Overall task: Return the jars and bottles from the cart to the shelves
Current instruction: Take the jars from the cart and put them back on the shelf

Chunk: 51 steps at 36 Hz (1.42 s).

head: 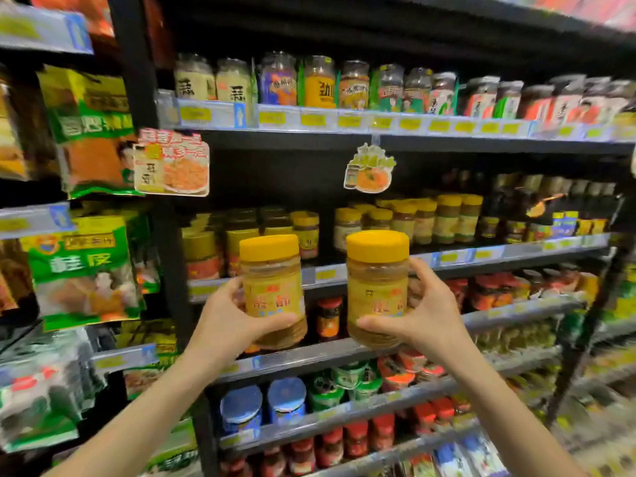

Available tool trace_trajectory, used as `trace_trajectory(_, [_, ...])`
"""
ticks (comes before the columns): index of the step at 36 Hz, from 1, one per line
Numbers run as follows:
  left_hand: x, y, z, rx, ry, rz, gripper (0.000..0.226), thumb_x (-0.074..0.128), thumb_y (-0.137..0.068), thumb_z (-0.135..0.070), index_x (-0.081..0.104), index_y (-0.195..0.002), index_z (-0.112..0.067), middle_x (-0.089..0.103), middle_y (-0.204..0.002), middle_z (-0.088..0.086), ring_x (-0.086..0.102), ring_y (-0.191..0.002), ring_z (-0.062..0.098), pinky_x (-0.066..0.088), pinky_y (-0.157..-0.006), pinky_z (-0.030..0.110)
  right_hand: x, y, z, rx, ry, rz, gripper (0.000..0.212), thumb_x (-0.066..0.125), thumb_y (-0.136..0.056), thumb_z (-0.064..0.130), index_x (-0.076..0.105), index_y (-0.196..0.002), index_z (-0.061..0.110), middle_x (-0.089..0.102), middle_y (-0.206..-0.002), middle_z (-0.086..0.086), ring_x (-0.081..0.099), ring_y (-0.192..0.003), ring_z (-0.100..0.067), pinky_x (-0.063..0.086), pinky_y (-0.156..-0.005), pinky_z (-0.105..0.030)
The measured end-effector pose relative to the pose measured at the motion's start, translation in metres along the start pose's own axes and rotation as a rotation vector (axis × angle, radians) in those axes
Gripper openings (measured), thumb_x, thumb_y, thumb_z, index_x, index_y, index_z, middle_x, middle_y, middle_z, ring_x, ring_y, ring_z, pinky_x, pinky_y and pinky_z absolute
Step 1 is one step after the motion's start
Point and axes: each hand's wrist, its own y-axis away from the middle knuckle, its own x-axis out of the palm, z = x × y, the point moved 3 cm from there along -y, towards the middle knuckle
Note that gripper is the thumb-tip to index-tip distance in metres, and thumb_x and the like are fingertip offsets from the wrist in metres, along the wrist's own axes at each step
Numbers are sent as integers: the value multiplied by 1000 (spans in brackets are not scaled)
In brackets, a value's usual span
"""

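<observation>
I hold two alike jars upright in front of the shelving, each with a yellow lid and a yellow label. My left hand (229,320) grips the left jar (272,287) round its lower half. My right hand (421,313) grips the right jar (377,287) the same way, thumb across the front. Both jars hang level with the shelf (447,258) that carries several more yellow-lidded jars (444,218). A gap shows in that row between the two jar groups, behind the space between my jars. The cart is out of view.
Black shelves fill the view. The shelf above (344,120) holds a row of mixed sauce jars. Lower shelves carry red-lidded jars (328,318), blue-lidded tubs (263,404) and green cups. Hanging bags of spices (86,270) fill the left rack. Two paper promo tags (370,170) dangle from the upper shelf edge.
</observation>
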Motion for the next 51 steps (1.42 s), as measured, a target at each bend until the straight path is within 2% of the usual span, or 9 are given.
trace_trajectory(7, [27,-32,2,-16,12,15,68,85,-39,-36,55,-99,-36,68,-94,-14,66,-87,0,52,-74,22,-7,-45,-30,-3,-30,-18,105,85,-36,50,42,-129,30,63,-113,9,63,-103,-11,54,-90,-41])
trace_trajectory(14, [26,-72,13,-16,-42,5,63,87,-40,-32,56,-95,-36,71,-77,-26,65,-77,-12,49,-56,10,18,-94,-55,-44,-52,-18,102,90,-42,40,42,-131,25,60,-119,8,58,-110,-9,52,-92,-32])
trace_trajectory(18, [20,-92,17,-40,-37,0,69,84,-33,-39,58,-96,-35,72,-80,-21,67,-79,-8,51,-60,14,37,-127,-62,-67,-76,23,101,92,-47,30,41,-133,22,58,-122,10,56,-112,-4,49,-90,-18])
trace_trajectory(24, [9,-114,21,-25,-49,-11,69,87,-35,-33,59,-98,-34,69,-85,-32,68,-82,-6,53,-58,11,64,-173,-73,-67,-87,10,97,92,-43,33,41,-125,28,60,-116,8,60,-107,-8,52,-92,-34])
trace_trajectory(31, [-4,-124,28,-35,-71,-38,95,86,-16,-61,62,-103,-32,73,-93,-20,70,-86,2,56,-74,26,89,-206,-86,-51,-38,10,105,93,-44,31,39,-133,16,60,-114,2,59,-108,-15,51,-93,-34])
trace_trajectory(37, [-7,-128,29,-32,-86,-54,93,88,-23,-54,61,-108,-30,73,-96,-18,70,-87,3,58,-72,25,108,-224,-101,35,-5,106,110,93,-44,35,33,-135,20,62,-117,-2,60,-110,-19,51,-92,-34])
trace_trajectory(41, [-5,-129,30,-28,-104,-75,86,88,-30,-47,60,-110,-31,72,-97,-19,70,-88,2,57,-69,19,115,-229,-109,46,36,134,120,85,-33,59,30,-135,28,60,-121,0,53,-119,-23,49,-96,-44])
trace_trajectory(46, [0,-130,32,-57,-110,-91,86,88,-33,-45,60,-112,-29,73,-98,-18,69,-91,3,58,-75,24,118,-232,-113,14,89,181,108,90,-46,44,33,-136,21,59,-120,-2,52,-117,-21,46,-93,-32])
trace_trajectory(51, [8,-134,32,-69,-122,-118,83,87,-35,-40,59,-112,-27,74,-96,-12,69,-89,1,57,-72,20,122,-231,-112,-4,139,241,108,89,-51,40,31,-138,17,60,-119,-5,56,-112,-21,49,-91,-34])
